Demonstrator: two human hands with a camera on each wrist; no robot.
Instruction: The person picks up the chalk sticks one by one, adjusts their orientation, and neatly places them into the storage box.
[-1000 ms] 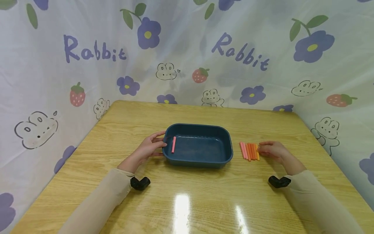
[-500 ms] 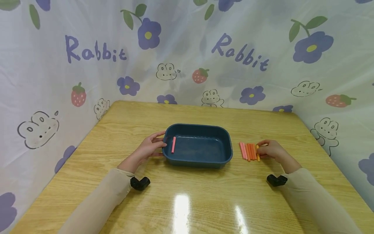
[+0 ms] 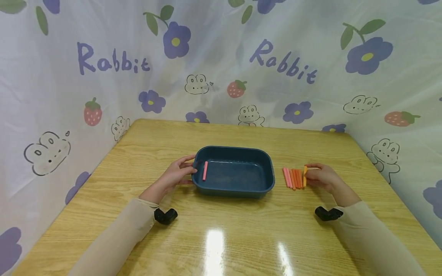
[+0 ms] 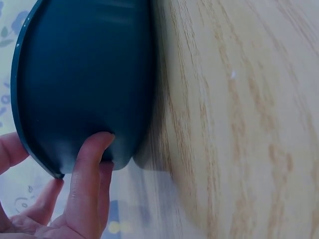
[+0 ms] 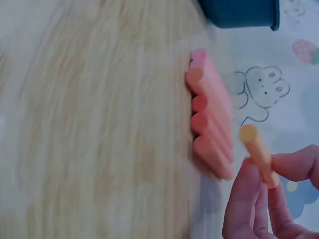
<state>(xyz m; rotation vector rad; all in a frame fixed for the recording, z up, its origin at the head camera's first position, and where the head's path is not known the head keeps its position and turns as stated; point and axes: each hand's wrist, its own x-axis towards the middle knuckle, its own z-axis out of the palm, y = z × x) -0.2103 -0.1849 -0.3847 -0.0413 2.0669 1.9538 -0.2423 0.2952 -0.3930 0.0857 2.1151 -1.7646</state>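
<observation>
A dark blue rectangular basin (image 3: 235, 191) stands on the table, with one pink chalk stick (image 3: 205, 171) lying inside near its left end. My left hand (image 3: 177, 173) grips that end, thumb at the rim and fingers along the outer wall (image 4: 89, 74). To the basin's right, several pink and orange chalk sticks (image 3: 292, 178) lie side by side in a row. Just right of the row, my right hand (image 3: 322, 178) pinches a yellow-orange chalk stick (image 5: 257, 152) between thumb and fingers. In the right wrist view this stick is apart from the row.
The wooden table (image 3: 172, 237) reaches back to a white curtain (image 3: 221, 50) printed with rabbits, flowers and strawberries. Light glares off its front part. Black wrist-worn pieces (image 3: 165, 216) sit at both cuffs.
The yellow-orange chalk stick, earlier at the right end of the row, is now raised and separated from it in my right hand. My left hand and the basin have stayed still.
</observation>
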